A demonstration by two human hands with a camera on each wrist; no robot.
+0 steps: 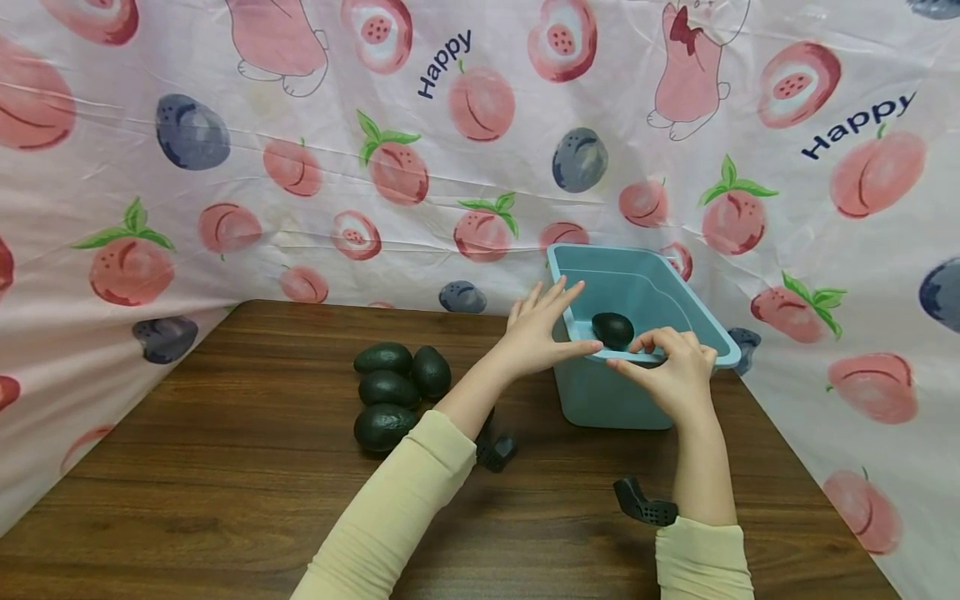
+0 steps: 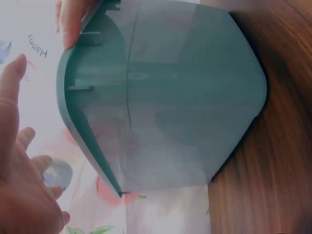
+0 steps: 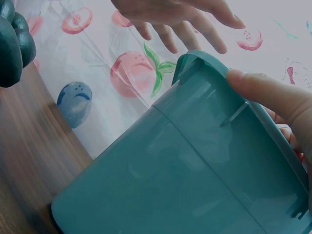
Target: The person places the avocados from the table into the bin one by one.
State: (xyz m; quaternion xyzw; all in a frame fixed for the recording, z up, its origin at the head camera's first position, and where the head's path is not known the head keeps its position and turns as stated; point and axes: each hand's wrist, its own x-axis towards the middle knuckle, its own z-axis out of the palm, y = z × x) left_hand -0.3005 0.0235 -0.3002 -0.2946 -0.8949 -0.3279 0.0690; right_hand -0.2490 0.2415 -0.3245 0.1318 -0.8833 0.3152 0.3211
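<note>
A light blue-green plastic bin (image 1: pixel 615 392) stands upright on the right of the table. One dark green avocado (image 1: pixel 612 331) lies inside it. My right hand (image 1: pixel 678 375) grips the bin's front rim, thumb outside and fingers over the inner side; in the right wrist view the thumb (image 3: pixel 273 95) presses near the lip. With fingers spread and nothing held, my left hand (image 1: pixel 536 333) hovers by the bin's front left corner. The left wrist view shows that hand (image 2: pixel 24 180) apart from the bin wall (image 2: pixel 170 97).
Several avocados (image 1: pixel 386 389) sit grouped on the wooden table (image 1: pixel 225 467), left of my left forearm. A fruit-print cloth (image 1: pixel 315 225) hangs behind the table and along its sides. Black wrist mounts (image 1: pixel 643 504) show by both forearms.
</note>
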